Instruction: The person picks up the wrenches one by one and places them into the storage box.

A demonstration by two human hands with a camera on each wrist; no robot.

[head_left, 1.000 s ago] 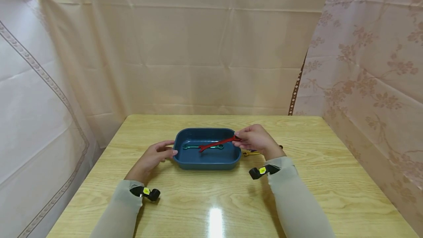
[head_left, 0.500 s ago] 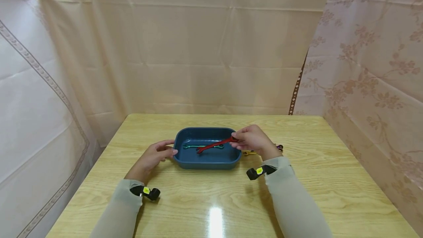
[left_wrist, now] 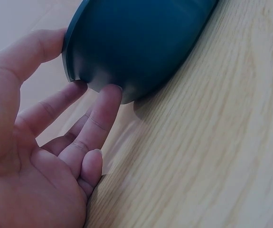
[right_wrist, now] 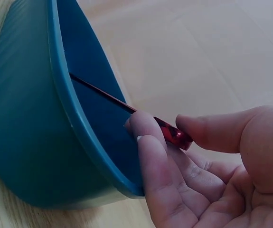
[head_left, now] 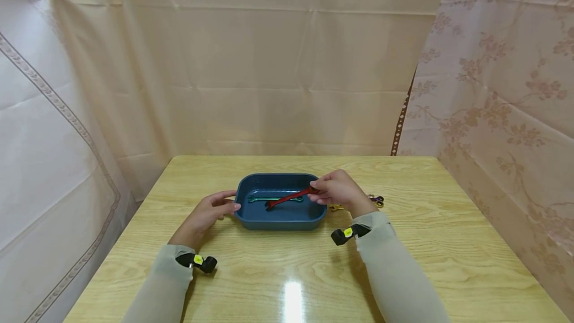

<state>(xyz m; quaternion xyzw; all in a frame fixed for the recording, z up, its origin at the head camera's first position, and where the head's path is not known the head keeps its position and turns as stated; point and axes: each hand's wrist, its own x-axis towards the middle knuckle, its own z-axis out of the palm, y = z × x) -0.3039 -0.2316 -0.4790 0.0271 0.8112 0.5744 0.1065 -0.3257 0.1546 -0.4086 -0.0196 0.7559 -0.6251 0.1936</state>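
In the head view, my right hand [head_left: 338, 192] pinches one end of a red wrench [head_left: 289, 197] between thumb and fingers. The wrench slopes down to the left, its free end inside the blue basin [head_left: 282, 225]. Beneath it, a green wrench [head_left: 264, 199] lies on the basin floor. My left hand [head_left: 206, 215] holds the basin's left end, thumb over the rim. The left wrist view has fingertips [left_wrist: 110, 95] against the outer wall. In the right wrist view, the wrench's near end [right_wrist: 176, 137] shows between thumb and fingers, while its far end is hidden behind the basin wall.
Right of the basin, partly hidden by my right hand, lie more wrenches, among them a yellow wrench [head_left: 335, 208] and a purple one [head_left: 378, 199]. The wooden table [head_left: 251, 273] carries everything. Hanging cloth [head_left: 287, 79] closes off the back and sides.
My right hand has shifted slightly left with the red wrench, whose free end is a little lower and further left. More of the wrenches at right show. My left hand and the basin stay put.
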